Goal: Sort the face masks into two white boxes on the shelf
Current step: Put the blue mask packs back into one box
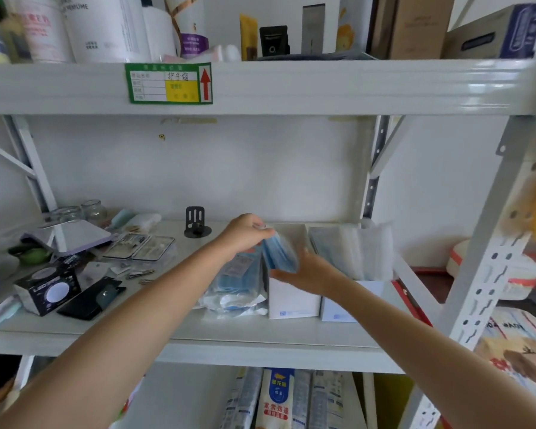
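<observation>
Head view: shelf [260, 331] spans the frame, with two white boxes side by side right of its middle. Right box [350, 305] is packed with upright white and pale grey masks [356, 249] that stand above its rim. Left box [293, 300] touches it and is open at the top; its far wall shows bare white inside.

Just left of the left box lies a loose pile [237, 286] of blue masks in clear wrappers, flat on the shelf and partly under the left forearm.

Both hands meet over the left box on a bundle [279, 253] of blue masks. Left hand [245, 233] pinches the bundle's far upper end from above, fingers closed on it. Right hand [310, 270] cups the near lower end from below, thumb and fingers wrapped around it. Bundle tilts, far end higher, and sits above the box's opening; whether its lower edge is already inside the box cannot be told.

Masks in the bundle are light blue, pleated and stacked face to face, blurred at the edges.
</observation>
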The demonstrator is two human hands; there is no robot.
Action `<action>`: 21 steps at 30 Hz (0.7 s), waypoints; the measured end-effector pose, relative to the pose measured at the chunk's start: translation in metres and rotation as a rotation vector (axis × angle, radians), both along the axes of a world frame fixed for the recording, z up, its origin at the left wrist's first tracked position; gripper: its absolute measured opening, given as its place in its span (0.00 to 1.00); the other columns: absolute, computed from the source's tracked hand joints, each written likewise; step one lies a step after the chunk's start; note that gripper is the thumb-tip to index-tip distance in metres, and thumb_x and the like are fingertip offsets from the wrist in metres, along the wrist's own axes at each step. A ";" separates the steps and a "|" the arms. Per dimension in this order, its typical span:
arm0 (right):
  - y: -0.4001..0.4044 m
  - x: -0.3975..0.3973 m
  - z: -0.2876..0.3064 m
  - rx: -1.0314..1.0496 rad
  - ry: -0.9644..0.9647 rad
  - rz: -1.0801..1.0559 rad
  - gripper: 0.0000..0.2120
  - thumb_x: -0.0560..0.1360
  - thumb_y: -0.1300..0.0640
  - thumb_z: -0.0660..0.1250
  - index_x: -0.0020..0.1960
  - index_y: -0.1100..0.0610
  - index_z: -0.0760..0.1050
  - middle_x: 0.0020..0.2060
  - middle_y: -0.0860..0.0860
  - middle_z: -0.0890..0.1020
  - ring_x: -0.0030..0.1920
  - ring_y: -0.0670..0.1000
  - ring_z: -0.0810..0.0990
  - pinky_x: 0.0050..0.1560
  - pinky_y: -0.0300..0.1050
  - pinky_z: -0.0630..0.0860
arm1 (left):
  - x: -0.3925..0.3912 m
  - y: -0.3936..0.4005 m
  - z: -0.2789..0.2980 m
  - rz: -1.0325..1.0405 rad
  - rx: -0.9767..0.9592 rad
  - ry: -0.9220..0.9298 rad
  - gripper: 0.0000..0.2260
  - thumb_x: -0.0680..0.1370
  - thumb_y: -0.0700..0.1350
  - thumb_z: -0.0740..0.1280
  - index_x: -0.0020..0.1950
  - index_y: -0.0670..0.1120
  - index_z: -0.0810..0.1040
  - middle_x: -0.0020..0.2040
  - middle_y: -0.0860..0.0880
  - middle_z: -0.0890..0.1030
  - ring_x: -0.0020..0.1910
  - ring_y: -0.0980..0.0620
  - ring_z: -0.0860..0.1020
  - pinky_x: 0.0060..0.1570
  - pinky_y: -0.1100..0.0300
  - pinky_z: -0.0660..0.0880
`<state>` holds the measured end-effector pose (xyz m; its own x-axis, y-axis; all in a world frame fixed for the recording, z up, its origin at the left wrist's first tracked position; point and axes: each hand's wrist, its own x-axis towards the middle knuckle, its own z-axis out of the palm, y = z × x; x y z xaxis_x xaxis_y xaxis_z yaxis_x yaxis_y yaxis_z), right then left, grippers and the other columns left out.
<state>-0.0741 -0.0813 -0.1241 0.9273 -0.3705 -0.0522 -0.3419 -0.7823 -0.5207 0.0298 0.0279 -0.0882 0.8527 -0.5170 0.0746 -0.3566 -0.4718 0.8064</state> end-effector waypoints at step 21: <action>-0.031 -0.007 0.016 0.229 -0.188 -0.297 0.18 0.74 0.66 0.57 0.64 0.65 0.67 0.47 0.57 0.72 0.51 0.61 0.79 0.50 0.56 0.80 | 0.018 0.026 -0.021 0.047 0.145 -0.229 0.06 0.79 0.44 0.61 0.46 0.49 0.77 0.42 0.46 0.76 0.41 0.51 0.74 0.44 0.60 0.70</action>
